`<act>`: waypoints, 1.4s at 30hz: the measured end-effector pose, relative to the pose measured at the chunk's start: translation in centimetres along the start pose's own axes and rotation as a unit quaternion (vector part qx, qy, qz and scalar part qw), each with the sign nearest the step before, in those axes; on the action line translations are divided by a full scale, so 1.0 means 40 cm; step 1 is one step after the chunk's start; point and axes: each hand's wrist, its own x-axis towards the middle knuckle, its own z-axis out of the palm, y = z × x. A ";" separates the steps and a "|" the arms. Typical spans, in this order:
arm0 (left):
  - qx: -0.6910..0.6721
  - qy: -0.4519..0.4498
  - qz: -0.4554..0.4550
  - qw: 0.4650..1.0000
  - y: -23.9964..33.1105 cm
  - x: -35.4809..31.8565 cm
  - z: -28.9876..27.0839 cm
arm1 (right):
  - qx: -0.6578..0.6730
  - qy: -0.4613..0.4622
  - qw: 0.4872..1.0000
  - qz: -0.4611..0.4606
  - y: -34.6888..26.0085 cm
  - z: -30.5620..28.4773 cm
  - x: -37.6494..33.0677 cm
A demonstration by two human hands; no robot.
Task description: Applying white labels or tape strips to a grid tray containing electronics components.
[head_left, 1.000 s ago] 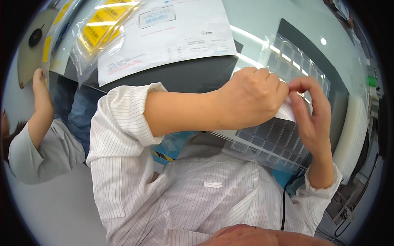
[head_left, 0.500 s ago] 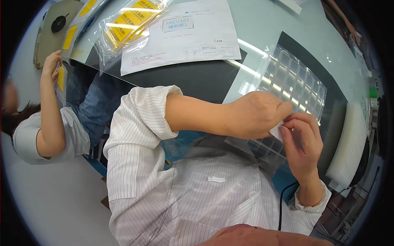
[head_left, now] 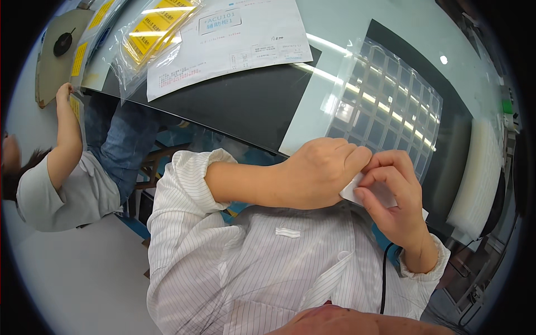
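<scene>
A pale, glossy bench [head_left: 335, 19] is being bent into a curve by the lens, and streaks of light are being thrown back by its smooth top. Toward its left end, along the near edge, a flat black mat [head_left: 245, 100] is being partly covered by a printed white paper sheet [head_left: 262, 30], beside which yellow labels [head_left: 159, 25] are being enclosed in crinkled clear plastic. Near the right edge, a ribbed white roll [head_left: 472, 178] is being shown upright in the view (its material cannot be told). Between these, a clear gridded sheet [head_left: 385, 103] of rectangular cells is being borne by the bench, its near corner being hidden by the hands.

Just beside the near edge, before a thinly striped shirt [head_left: 279, 262], a thin, smooth white piece [head_left: 350, 192] is being pinched by the thumb and forefinger of the right hand [head_left: 395, 195]. The fingers of the left hand [head_left: 326, 170] are being kept curled under against it, their tips being hidden; whether anything is being gripped there cannot be told.
</scene>
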 end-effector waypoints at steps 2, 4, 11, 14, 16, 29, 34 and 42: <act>-0.004 -0.004 -0.005 1.000 0.002 -0.004 0.001 | -0.003 -0.006 1.000 -0.002 0.002 0.001 -0.004; -0.015 -0.010 -0.009 1.000 0.009 -0.009 0.001 | -0.016 0.013 0.999 -0.039 -0.001 0.009 -0.002; -0.050 0.036 -0.016 0.998 0.026 -0.011 -0.001 | 0.127 -0.080 0.987 -0.063 0.009 -0.016 0.000; -0.001 0.012 -0.011 1.000 0.021 -0.013 -0.010 | 0.145 -0.058 0.988 -0.010 0.014 -0.042 0.017; 0.003 0.017 -0.021 1.000 0.014 -0.014 -0.012 | 0.116 -0.015 0.992 0.048 0.032 -0.052 0.028; 0.074 0.059 -0.020 0.995 -0.003 -0.012 -0.007 | -0.015 0.027 0.999 -0.033 0.012 0.015 0.011; 0.090 0.051 -0.028 0.994 0.006 -0.010 -0.007 | -0.030 0.060 0.998 0.011 0.003 0.039 -0.014; -0.237 -0.126 -0.206 0.941 0.051 -0.006 -0.100 | 0.078 0.000 0.992 0.103 0.031 0.001 -0.055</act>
